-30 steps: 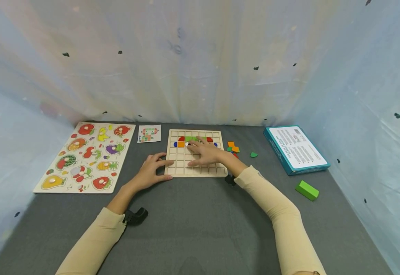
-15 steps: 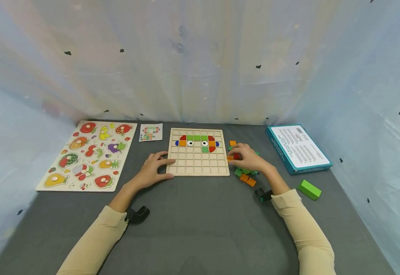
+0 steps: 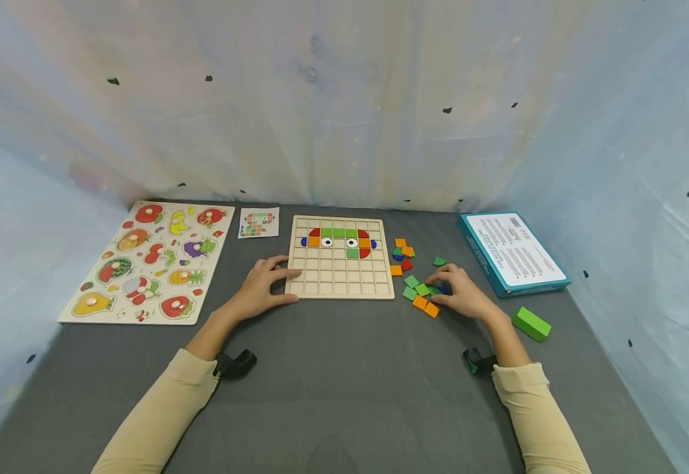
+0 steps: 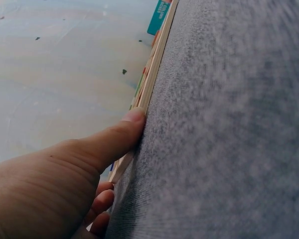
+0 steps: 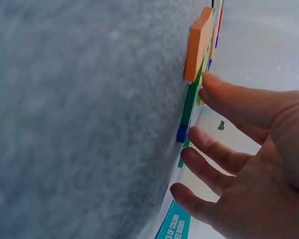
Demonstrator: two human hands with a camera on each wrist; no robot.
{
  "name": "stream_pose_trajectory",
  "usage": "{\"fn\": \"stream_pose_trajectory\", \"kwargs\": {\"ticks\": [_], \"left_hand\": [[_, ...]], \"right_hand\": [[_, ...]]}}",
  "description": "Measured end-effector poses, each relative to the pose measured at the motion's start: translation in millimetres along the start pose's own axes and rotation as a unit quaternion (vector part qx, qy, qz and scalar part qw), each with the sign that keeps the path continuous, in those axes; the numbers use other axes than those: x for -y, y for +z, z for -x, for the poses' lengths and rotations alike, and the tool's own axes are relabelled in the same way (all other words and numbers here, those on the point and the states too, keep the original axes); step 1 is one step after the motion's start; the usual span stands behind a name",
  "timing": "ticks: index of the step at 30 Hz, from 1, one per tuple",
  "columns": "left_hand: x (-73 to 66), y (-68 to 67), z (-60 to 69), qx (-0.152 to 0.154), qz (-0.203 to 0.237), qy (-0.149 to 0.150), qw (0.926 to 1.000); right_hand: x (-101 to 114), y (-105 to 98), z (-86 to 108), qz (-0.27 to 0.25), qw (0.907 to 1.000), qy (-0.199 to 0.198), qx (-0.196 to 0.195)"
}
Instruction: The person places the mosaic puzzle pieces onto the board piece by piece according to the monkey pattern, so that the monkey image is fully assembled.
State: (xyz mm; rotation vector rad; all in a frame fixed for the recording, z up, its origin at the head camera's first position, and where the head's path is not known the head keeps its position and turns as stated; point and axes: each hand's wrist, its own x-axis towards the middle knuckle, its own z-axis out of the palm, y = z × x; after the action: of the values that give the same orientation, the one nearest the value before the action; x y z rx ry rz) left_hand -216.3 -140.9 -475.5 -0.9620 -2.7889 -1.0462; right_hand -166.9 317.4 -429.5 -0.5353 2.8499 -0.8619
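Note:
My left hand [image 3: 258, 289] holds the front left corner of a wooden grid board [image 3: 338, 283], its thumb against the front edge in the left wrist view. Coloured tiles lie in the board's upper rows: red, green, orange and blue ones, plus two white eye tiles [image 3: 327, 243]. Right of the board, my right hand [image 3: 462, 293] is over a loose group of tiles, fingers apart and loosely bent. Near its fingertips lie green tiles [image 3: 423, 289], orange tiles [image 3: 426, 306] and a blue piece [image 5: 182, 133]. Its fingers partly hide some tiles.
A small pattern card [image 3: 259, 222] lies behind the board's left side. At the left is a fruit puzzle board [image 3: 161, 263]. A teal box [image 3: 513, 253] and a green block [image 3: 531, 324] lie at the right. More tiles [image 3: 402, 250] sit beside the board's right edge.
My right hand has moved from over the board to the right, past the tiles at its edge, to the front tile group. A green tile below the right eye is now uncovered. The left hand stays.

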Motion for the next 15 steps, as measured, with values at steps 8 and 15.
{"fn": "stream_pose_trajectory", "kwargs": {"ticks": [8, 15], "left_hand": [[-0.3, -0.4, 1.3, 0.002, 0.003, -0.003, 1.0], [-0.2, -1.2, 0.0, 0.002, 0.003, 0.0, 1.0]], "right_hand": [[10.3, 4.7, -10.8, 0.014, 0.9999, 0.003, 0.004], [13.2, 4.9, -15.9, 0.024, 0.9994, 0.024, 0.008]]}}
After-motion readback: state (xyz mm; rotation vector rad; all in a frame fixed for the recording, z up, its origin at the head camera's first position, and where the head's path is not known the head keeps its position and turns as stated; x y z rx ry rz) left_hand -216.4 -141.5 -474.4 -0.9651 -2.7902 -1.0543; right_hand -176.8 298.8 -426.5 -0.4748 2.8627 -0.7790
